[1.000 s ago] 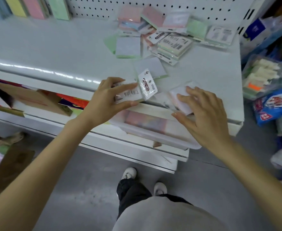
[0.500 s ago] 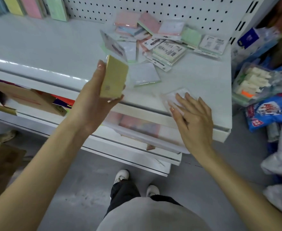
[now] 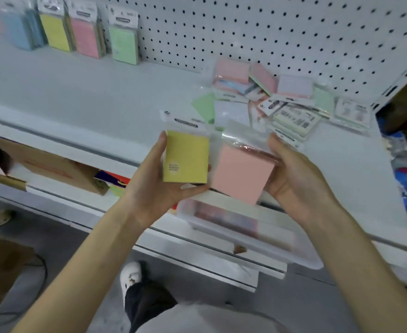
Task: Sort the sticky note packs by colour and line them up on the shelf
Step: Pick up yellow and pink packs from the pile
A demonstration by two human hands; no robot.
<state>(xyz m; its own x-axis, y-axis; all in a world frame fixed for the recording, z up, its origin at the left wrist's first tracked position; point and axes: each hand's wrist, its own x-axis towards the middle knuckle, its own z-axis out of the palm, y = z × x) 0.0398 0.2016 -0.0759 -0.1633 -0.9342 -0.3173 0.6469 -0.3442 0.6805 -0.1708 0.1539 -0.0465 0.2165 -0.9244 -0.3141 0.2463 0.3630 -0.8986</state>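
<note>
The scene is viewed through one wide-angle head-worn camera, aimed forward and steeply downward at close range, with the left hand, right hand, white shelf, pegboard and floor taken in.

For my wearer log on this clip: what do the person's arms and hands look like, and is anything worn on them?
The left forearm and right forearm are bare right to the frame edge, with no sleeve showing. The left hand and right hand are ungloved. No ring, watch, bracelet or marking shows on either in this view.
</note>
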